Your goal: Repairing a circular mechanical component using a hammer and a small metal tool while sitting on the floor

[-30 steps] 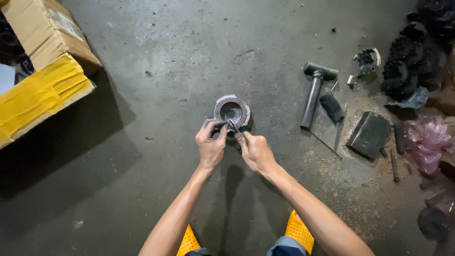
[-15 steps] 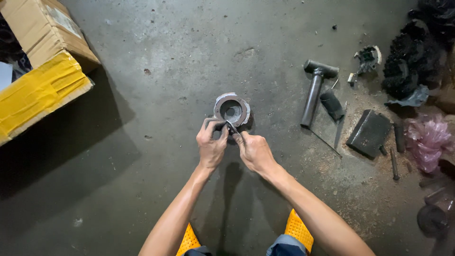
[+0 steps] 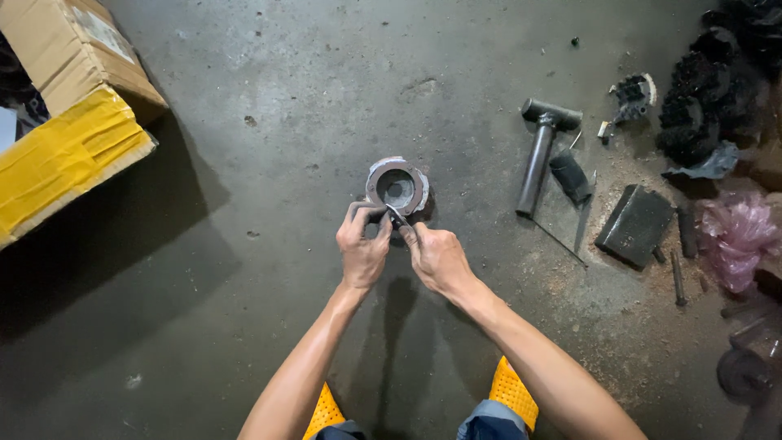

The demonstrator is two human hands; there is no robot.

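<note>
Metal ring (image 3: 397, 187) unmoved, both hands (image 3: 362, 244) still gripping

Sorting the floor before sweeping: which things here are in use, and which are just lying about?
In use: round metal part; thin tool; left hand; right hand.

Lying about: hammer; dark flat block; cardboard box; pink plastic bag.

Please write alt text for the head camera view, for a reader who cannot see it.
Two bare hands, left hand and right hand, work with a thin tool at the near edge of a round metal ring part on a grey concrete floor. A hammer lies to the right, a cardboard box at upper left.
</note>
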